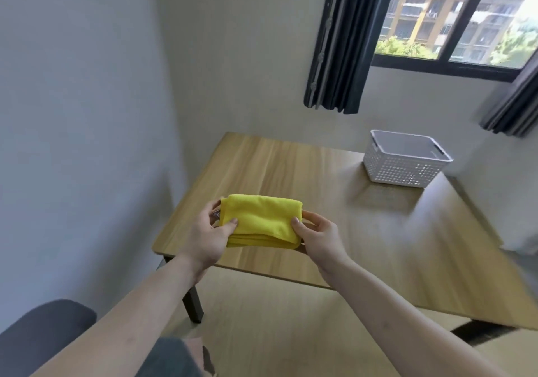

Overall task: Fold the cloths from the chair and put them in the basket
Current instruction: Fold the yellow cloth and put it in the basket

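A folded yellow cloth [263,222] is held just above the near left part of the wooden table [291,170]. My left hand [208,238] pinches its left end, thumb on top. My right hand [318,238] pinches its right end the same way. A white perforated basket [403,170] stands at the table's far right; what I can see of its inside holds no cloth. A dark chair [40,336] shows at the lower left with no cloth visible on it.
Grey walls close in on the left and behind the table. A window with dark curtains [340,45] is above the far right. The table's dark leg [193,304] stands near my left forearm over a light wood floor.
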Demonstrator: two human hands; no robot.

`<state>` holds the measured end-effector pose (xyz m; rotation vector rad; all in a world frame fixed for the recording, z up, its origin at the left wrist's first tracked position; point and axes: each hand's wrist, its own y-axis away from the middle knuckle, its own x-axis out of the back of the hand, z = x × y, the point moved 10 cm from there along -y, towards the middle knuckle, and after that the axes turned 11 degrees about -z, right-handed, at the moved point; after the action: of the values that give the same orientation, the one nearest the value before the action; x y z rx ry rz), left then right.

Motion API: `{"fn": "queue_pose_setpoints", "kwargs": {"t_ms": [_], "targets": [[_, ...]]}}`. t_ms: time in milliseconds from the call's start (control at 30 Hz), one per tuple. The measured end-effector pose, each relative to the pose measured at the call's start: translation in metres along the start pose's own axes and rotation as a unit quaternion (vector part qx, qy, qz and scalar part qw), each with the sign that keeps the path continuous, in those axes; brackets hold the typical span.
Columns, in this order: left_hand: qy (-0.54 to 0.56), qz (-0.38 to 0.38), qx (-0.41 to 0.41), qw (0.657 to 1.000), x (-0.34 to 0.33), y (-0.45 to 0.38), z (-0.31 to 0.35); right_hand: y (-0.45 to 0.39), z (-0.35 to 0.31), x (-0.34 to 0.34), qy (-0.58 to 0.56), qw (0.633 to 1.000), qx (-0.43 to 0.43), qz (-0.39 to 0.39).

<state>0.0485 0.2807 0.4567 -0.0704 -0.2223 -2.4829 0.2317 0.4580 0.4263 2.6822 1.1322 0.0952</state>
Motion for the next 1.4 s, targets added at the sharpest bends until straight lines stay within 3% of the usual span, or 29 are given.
{"fn": "queue_pose_setpoints", "kwargs": {"t_ms": [167, 367, 1033, 1400], "targets": [[-0.018, -0.032, 0.019, 0.999, -0.059, -0.001, 0.076, 0.021, -0.074, 0.060, -0.020, 1.000, -0.015, 0.016], [0.009, -0.062, 0.025, 0.998, -0.112, -0.022, 0.113, 0.027, -0.120, 0.117, -0.034, 0.999, -0.019, 0.033], [0.013, -0.197, 0.036, 0.980, -0.268, -0.200, 0.165, -0.067, -0.150, 0.294, -0.085, 0.988, -0.055, 0.116], [0.007, -0.186, 0.042, 0.982, -0.394, -0.324, 0.186, -0.160, -0.154, 0.437, -0.064, 0.990, -0.091, 0.086]]}}
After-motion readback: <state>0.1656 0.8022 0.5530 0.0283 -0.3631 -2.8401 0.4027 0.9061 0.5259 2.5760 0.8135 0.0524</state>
